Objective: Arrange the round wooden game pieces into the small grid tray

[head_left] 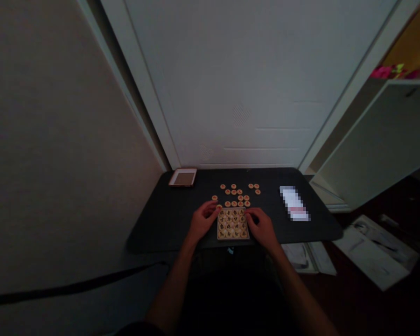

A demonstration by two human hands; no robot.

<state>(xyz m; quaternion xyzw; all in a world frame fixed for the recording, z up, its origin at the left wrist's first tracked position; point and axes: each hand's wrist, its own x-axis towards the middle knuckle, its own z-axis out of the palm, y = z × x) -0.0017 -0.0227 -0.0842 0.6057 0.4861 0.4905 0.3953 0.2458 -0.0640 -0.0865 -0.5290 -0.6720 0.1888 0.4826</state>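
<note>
A small square box [233,237] filled with rows of round xiangqi pieces with dark characters sits near the table's front edge. At its upper left corner my left hand [202,220] is curled, thumb and forefinger closing about a xiangqi piece [219,206] with a red mark. My right hand [262,227] bends its fingers round the box's upper right corner and touches the edge. Just beyond the box, several loose red-marked pieces [234,192] lie scattered face up.
The dark table [150,224] stands against a white door. A shallow lid-like tray [184,178] lies at its back left, a blurred-out phone-like object [294,203] at the right. Open white boxes [378,249] rest on the floor at right. A dark strap [73,287] hangs at left.
</note>
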